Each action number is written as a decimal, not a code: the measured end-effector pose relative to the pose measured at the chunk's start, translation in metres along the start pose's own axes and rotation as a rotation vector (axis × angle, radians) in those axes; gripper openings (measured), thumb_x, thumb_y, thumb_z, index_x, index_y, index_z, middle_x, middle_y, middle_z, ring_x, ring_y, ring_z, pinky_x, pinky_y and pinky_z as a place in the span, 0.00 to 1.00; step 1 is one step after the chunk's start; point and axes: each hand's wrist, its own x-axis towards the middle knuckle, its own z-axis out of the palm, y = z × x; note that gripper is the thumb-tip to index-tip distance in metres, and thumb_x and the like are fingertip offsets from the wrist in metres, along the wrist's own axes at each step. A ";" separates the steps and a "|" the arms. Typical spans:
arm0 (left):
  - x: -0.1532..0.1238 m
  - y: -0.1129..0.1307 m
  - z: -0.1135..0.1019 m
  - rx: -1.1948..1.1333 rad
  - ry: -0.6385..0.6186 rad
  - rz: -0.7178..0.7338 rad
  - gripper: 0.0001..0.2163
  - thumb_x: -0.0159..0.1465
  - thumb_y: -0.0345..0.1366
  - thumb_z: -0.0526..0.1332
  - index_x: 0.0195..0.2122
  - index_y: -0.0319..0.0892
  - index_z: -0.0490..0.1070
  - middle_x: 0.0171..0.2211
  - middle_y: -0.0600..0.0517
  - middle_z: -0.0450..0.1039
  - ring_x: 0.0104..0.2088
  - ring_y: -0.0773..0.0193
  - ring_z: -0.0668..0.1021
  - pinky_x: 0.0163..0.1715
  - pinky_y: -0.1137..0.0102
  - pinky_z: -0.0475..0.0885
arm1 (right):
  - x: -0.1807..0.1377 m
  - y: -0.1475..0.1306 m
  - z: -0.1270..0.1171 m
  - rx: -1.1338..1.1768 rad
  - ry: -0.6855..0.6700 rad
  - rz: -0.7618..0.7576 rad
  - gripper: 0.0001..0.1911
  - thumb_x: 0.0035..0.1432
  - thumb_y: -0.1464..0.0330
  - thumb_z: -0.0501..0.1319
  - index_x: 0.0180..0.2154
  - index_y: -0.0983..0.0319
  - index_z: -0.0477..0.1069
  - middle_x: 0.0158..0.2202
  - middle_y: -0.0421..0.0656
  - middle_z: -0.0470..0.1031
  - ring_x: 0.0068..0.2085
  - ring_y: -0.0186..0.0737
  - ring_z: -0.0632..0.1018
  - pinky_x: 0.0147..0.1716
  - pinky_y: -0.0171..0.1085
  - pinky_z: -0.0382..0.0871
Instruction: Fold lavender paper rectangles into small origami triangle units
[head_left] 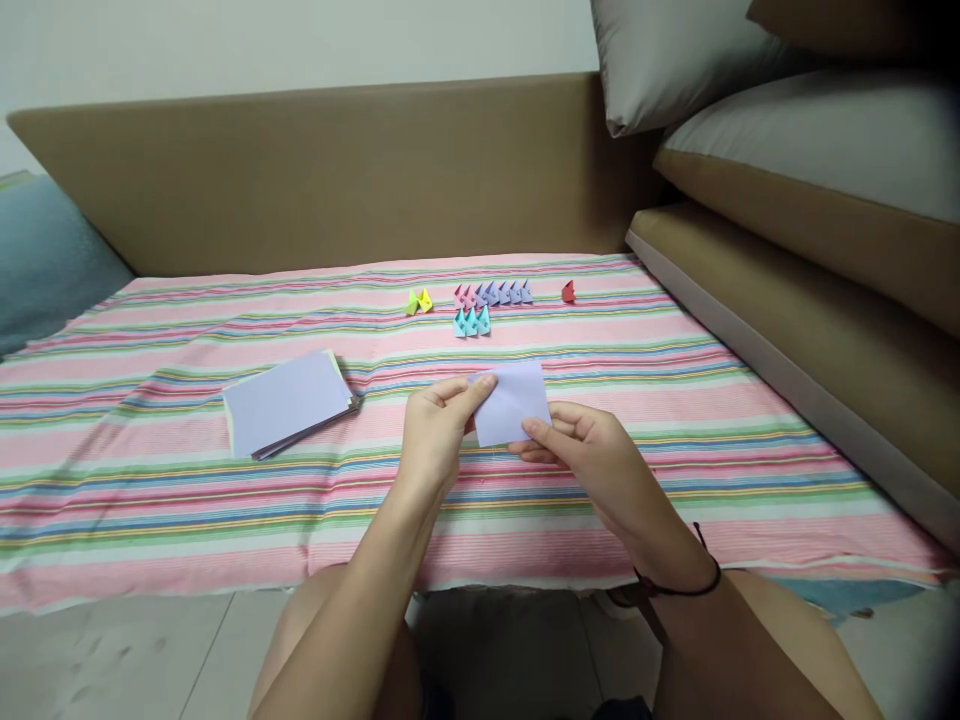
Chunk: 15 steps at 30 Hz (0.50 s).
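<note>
Both my hands hold a small lavender paper sheet [514, 400] just above the striped cloth. My left hand [435, 430] pinches its upper left edge between thumb and fingers. My right hand [592, 460] pinches the lower right edge, and a dark cord sits on its wrist. A stack of lavender paper sheets [289, 403] lies on the cloth to the left of my hands. Further back stand small folded paper pieces: two yellow-green ones [418, 300], a pink and purple row [493, 293], three blue ones [472, 321] and a single red one [568, 291].
The striped pink cloth [150, 470] covers a low bed or sofa with a brown backrest [337, 170]. Brown and grey cushions [810, 200] are piled at the right, and a blue-grey cushion [45, 260] lies at the left. Tiled floor [112, 650] and my knees show below.
</note>
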 end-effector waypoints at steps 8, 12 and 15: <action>0.001 0.004 -0.001 -0.087 -0.039 0.011 0.12 0.51 0.41 0.68 0.22 0.36 0.73 0.20 0.55 0.67 0.21 0.73 0.68 0.22 0.78 0.66 | 0.001 0.000 -0.005 -0.032 -0.010 0.012 0.14 0.50 0.61 0.67 0.35 0.64 0.75 0.28 0.43 0.80 0.32 0.39 0.81 0.35 0.36 0.76; 0.002 0.009 -0.007 -0.072 -0.163 -0.055 0.11 0.53 0.41 0.67 0.24 0.36 0.74 0.21 0.55 0.69 0.22 0.72 0.71 0.24 0.77 0.68 | 0.002 -0.005 -0.014 -0.101 -0.022 0.025 0.14 0.49 0.60 0.67 0.34 0.64 0.76 0.27 0.43 0.80 0.31 0.39 0.80 0.34 0.37 0.75; 0.001 0.013 -0.012 0.104 -0.297 -0.088 0.11 0.53 0.40 0.68 0.31 0.37 0.77 0.27 0.52 0.75 0.28 0.68 0.76 0.30 0.73 0.73 | 0.001 -0.011 -0.021 -0.174 -0.069 0.021 0.14 0.49 0.60 0.67 0.33 0.64 0.76 0.26 0.43 0.79 0.29 0.39 0.80 0.32 0.37 0.75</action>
